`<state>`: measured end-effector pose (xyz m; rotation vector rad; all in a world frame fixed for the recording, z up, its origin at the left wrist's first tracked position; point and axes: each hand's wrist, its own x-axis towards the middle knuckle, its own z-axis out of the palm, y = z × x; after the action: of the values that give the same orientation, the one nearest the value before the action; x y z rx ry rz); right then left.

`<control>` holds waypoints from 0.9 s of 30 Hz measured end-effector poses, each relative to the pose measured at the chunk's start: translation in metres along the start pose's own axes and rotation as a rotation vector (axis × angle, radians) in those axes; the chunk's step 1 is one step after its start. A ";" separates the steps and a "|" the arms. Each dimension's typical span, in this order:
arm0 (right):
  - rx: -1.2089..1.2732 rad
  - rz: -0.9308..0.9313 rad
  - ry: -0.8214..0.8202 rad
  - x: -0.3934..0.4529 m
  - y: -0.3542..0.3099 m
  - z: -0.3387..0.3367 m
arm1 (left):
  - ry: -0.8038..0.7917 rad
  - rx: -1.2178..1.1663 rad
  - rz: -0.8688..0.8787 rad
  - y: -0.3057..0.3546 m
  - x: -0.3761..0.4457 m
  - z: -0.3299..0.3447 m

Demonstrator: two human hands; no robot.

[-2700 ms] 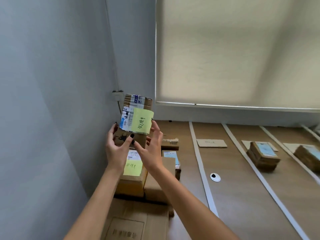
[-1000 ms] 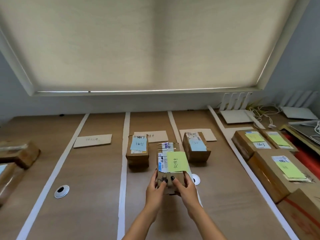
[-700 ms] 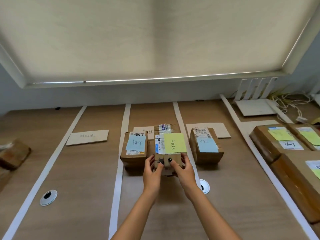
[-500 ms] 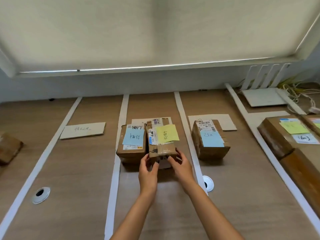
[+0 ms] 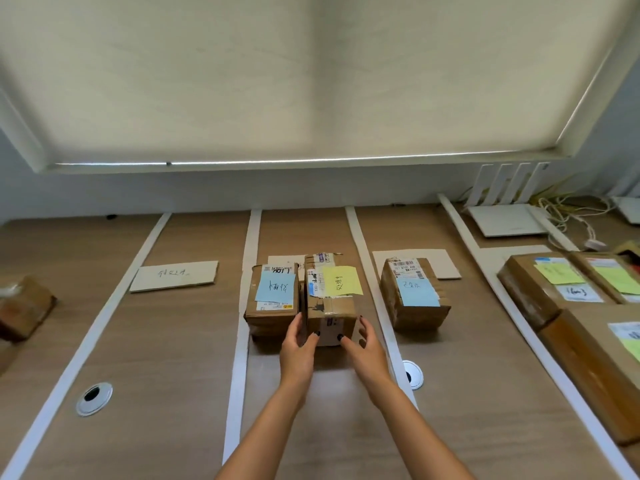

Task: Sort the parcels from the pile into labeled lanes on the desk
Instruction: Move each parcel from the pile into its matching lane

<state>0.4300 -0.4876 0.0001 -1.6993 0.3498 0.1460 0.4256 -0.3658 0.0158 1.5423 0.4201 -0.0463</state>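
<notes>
A brown parcel with a yellow note (image 5: 330,306) stands on the desk in the middle lane, close beside a parcel with a blue note (image 5: 272,299). My left hand (image 5: 298,355) holds its near left corner, fingers in the gap between the two parcels and thumb on the front face. On the near right corner my right hand (image 5: 363,355) holds it the same way. Another blue-note parcel (image 5: 414,296) sits in the lane to the right. A cardboard label card (image 5: 173,275) lies in the lane to the left.
White tape strips (image 5: 242,341) divide the wooden desk into lanes. Large boxes with yellow notes (image 5: 540,289) fill the right side. A brown parcel (image 5: 24,306) shows at the left edge. Two cable grommets (image 5: 93,398) (image 5: 414,374) sit in the desk. A white router (image 5: 505,220) stands at the back right.
I carried the yellow-note parcel from the pile at the left wall over to the middle lane and lowered it onto the desk beside the blue-note parcel.
</notes>
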 end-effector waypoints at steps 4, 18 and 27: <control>-0.027 -0.059 0.019 -0.036 -0.026 -0.005 | -0.016 -0.034 0.054 0.020 -0.029 -0.026; 0.018 -0.276 0.110 -0.276 -0.130 0.084 | -0.176 0.021 0.382 0.121 -0.191 -0.201; -0.013 -0.335 0.005 -0.364 -0.148 0.153 | -0.152 0.072 0.414 0.126 -0.254 -0.292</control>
<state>0.1480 -0.2655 0.2215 -1.7465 0.0639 -0.1030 0.1580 -0.1356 0.2183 1.6570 -0.0262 0.1437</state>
